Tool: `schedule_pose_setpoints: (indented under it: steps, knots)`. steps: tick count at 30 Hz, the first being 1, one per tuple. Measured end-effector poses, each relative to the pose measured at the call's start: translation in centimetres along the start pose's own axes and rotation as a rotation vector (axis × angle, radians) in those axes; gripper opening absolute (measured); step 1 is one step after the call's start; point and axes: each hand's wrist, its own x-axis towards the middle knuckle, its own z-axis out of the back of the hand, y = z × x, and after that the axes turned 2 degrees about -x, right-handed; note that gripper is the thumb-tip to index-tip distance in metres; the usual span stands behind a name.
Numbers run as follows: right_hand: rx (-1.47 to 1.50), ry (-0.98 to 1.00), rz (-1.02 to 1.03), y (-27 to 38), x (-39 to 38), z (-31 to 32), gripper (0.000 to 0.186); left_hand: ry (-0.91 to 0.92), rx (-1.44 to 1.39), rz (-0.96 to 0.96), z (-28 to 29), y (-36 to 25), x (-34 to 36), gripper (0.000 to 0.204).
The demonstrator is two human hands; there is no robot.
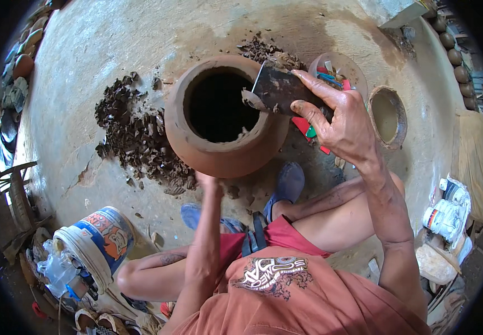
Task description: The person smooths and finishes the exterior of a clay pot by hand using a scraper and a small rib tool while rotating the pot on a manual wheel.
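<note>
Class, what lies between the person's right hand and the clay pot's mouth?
The head view shows a dark flat scraper, held in the right hand, with a curled clay shaving at its edge, over the clay pot.

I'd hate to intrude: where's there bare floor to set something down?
Bare floor lies upper left, beyond the clay shavings, and at right between the clay bowl and tan cloth. Around the clay pot it's crowded: shavings left, the right hand and a tub right.

Floor (118, 39) open at upper left, but left of the pot (219, 159) a shavings heap (135, 134) blocks a low approach, and on its right stand the right hand (340, 118) with its dark blade (286, 88), a tub (357, 70) and a round bowl (402, 118).
</note>
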Motion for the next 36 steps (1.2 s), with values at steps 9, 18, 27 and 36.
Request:
schedule_pose_setpoints:
  steps: [9,18,27,36]
  knots:
    - [-0.007,-0.021,0.008,-0.4,0.3,-0.6,0.045,0.238,0.032,0.776,-3.8,3.7,-9.2,0.065]
    - [-0.014,0.091,-0.009,1.4,0.5,-0.5,0.048,0.015,-0.072,0.076,1.0,4.6,-0.6,0.056]
    - [-0.037,0.091,-0.063,0.8,0.0,0.3,0.049,0.221,-0.22,0.455,0.4,3.1,-3.9,0.063]
    - [0.002,0.104,-0.076,0.9,-0.1,0.0,0.048,0.024,-0.006,0.246,-1.8,6.1,-4.6,0.052]
